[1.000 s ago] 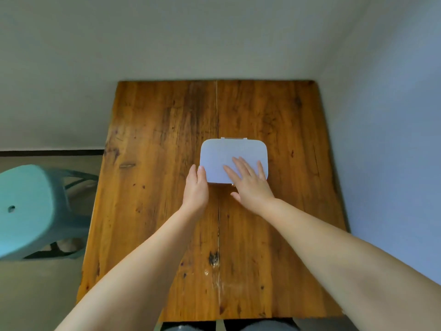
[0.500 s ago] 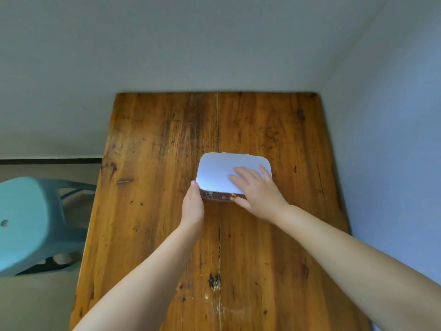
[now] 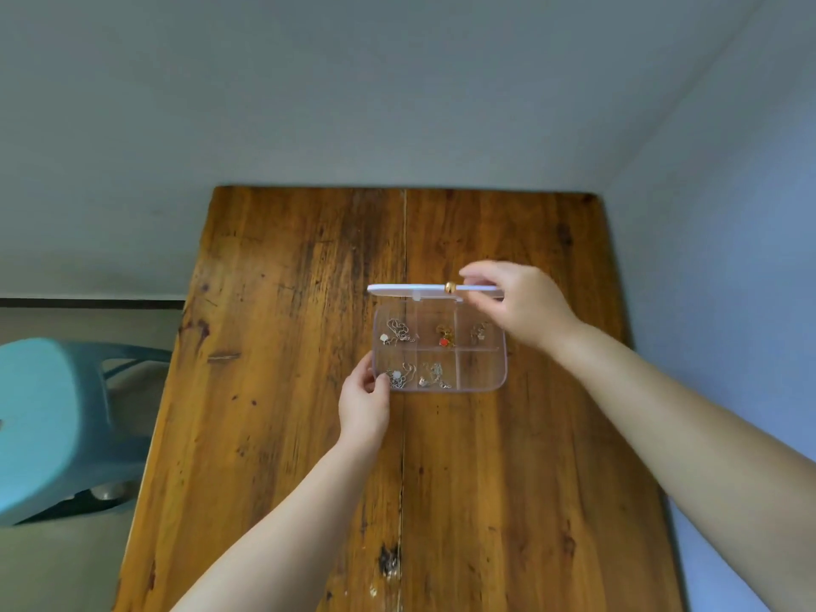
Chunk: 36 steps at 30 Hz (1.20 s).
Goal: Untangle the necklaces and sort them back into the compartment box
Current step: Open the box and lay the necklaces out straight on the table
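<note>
A clear compartment box [image 3: 481,375] lies on the wooden table [image 3: 287,390], its white lid [image 3: 397,290] swung up on edge. My right hand [image 3: 516,307] pinches the lid's right part near a gold clasp [image 3: 450,288]. My left hand [image 3: 364,401] grips the box's near left corner. Silver chains lie in the far left compartment [image 3: 397,333], the near left compartment [image 3: 399,376] and the near middle compartment [image 3: 435,376]. A necklace with a red pendant [image 3: 445,337] sits in the far middle one. A small piece [image 3: 479,332] is in the far right one.
A teal plastic stool [image 3: 48,426] stands left of the table. Grey walls close in behind and on the right [image 3: 706,280]. The table's far edge meets the back wall.
The lid was shut under my right hand; now it is lifted upright and the compartments show. My left hand moved from the box's side onto its near left corner.
</note>
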### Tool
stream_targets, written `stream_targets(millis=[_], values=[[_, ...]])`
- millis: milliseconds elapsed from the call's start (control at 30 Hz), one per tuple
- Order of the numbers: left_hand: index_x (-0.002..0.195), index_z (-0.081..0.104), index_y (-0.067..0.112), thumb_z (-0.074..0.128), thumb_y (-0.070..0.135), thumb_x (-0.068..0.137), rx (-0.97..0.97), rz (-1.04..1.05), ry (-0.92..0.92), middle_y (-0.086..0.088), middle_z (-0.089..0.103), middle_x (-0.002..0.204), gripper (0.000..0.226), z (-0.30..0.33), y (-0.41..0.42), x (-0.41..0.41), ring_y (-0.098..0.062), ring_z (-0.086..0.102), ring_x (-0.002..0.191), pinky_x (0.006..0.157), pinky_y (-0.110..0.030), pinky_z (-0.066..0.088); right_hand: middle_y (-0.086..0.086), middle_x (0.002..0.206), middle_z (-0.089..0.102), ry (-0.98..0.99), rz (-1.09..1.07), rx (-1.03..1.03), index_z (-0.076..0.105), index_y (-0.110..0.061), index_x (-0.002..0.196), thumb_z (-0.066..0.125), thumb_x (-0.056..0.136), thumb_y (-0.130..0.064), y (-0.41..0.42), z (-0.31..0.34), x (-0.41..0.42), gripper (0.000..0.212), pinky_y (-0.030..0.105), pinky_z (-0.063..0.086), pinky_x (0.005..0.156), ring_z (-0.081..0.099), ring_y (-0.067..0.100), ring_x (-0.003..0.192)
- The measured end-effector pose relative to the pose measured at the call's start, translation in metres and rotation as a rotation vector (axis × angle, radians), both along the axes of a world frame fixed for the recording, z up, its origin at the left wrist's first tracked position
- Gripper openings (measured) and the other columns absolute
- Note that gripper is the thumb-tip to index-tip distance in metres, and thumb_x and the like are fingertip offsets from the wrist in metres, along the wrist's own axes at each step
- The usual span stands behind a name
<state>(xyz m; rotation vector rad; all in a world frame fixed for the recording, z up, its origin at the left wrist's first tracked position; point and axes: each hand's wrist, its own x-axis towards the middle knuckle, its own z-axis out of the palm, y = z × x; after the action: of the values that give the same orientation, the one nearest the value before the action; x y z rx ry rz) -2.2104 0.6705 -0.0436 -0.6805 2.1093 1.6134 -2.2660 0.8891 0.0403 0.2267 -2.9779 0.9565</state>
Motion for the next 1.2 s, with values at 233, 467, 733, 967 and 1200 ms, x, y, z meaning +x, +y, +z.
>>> stream_targets(millis=[233, 467, 733, 967, 1200], values=[[0.135, 0.046, 0.028, 0.042, 0.012, 0.096, 0.048, 0.113, 0.01, 0.006, 0.061, 0.107, 0.042, -0.008, 0.006, 0.007, -0.008, 0.063, 0.087, 0.075, -0.026, 0.054, 0.008, 0.121, 0.059, -0.348, -0.566, -0.392, 0.043, -0.013, 0.134, 0.054, 0.094, -0.018, 0.02, -0.044, -0.034, 0.041, 0.038, 0.055, 0.087, 0.06, 0.024, 0.107], [0.136, 0.043, 0.035, 0.046, 0.025, 0.097, -0.012, 0.088, 0.014, 0.002, 0.052, 0.126, 0.04, -0.012, 0.003, 0.018, -0.013, 0.058, 0.105, 0.095, -0.036, 0.048, 0.011, 0.146, 0.039, -0.216, -0.5, -0.078, 0.045, -0.013, 0.137, 0.05, 0.095, -0.014, -0.018, -0.066, -0.008, 0.042, 0.036, 0.036, 0.106, 0.037, 0.028, 0.133], [0.138, 0.041, 0.034, 0.05, 0.029, 0.095, -0.005, -0.012, 0.059, 0.004, 0.048, 0.122, 0.044, -0.02, -0.009, 0.019, -0.008, 0.052, 0.107, 0.095, -0.045, 0.049, 0.009, 0.106, 0.069, -0.278, 0.149, 0.256, 0.064, -0.012, 0.109, 0.044, 0.096, -0.014, -0.112, -0.073, -0.013, 0.024, 0.038, 0.042, 0.086, 0.061, 0.031, 0.099], [0.138, 0.041, 0.033, 0.049, 0.03, 0.095, -0.016, -0.035, 0.089, -0.001, 0.052, 0.118, 0.044, -0.022, -0.008, 0.016, -0.009, 0.055, 0.088, 0.088, -0.039, 0.051, 0.01, 0.104, 0.069, -0.4, 0.133, 0.467, 0.062, -0.013, 0.102, 0.05, 0.096, -0.022, -0.129, -0.081, -0.03, 0.017, 0.037, 0.036, 0.081, 0.06, 0.031, 0.101], [0.138, 0.041, 0.031, 0.049, 0.029, 0.095, -0.013, -0.059, 0.096, -0.003, 0.052, 0.119, 0.044, -0.02, -0.009, 0.014, -0.006, 0.055, 0.085, 0.083, -0.034, 0.05, 0.013, 0.114, 0.059, -0.436, 0.108, 0.372, 0.058, -0.009, 0.108, 0.049, 0.096, -0.017, -0.12, -0.076, -0.019, 0.017, 0.043, 0.048, 0.083, 0.058, 0.033, 0.101]])
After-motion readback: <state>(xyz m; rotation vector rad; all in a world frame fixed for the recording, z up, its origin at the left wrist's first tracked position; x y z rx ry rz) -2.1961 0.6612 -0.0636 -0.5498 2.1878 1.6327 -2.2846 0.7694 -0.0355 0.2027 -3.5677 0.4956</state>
